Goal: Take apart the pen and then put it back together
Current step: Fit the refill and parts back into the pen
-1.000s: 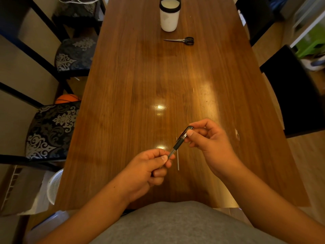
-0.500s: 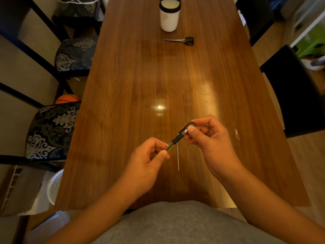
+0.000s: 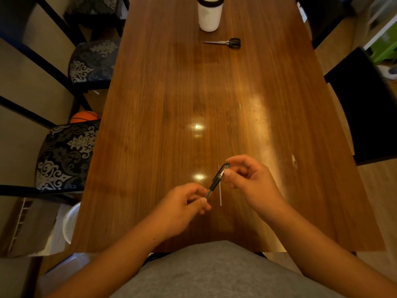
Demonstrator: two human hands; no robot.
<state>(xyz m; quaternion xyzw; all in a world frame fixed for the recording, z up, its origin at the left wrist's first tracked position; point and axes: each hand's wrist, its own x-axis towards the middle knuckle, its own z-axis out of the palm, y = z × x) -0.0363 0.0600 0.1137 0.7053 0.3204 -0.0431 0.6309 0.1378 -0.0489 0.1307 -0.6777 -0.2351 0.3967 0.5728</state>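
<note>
A dark pen (image 3: pixel 217 179) with a black grip and a clip hangs slanted above the wooden table (image 3: pixel 171 125), held at both ends. My left hand (image 3: pixel 182 208) pinches its lower tip end between thumb and forefinger. My right hand (image 3: pixel 249 181) grips the upper clip end with thumb and fingers. A thin pale refill (image 3: pixel 220 194) lies flat on the table just under the pen, pointing away from me. The tip piece itself is hidden inside my left fingers.
A white cup (image 3: pixel 210 15) with a dark rim stands at the far end, with scissors (image 3: pixel 227 42) lying just in front of it. Patterned chairs (image 3: pixel 66 155) line the left side and a black chair (image 3: pixel 365 104) the right. An orange ball (image 3: pixel 84 117) lies on the floor.
Both hands stay on the pen. My left fingers shifted and turned at the tip end, and the pen tilted slightly steeper. The refill on the table has not moved.
</note>
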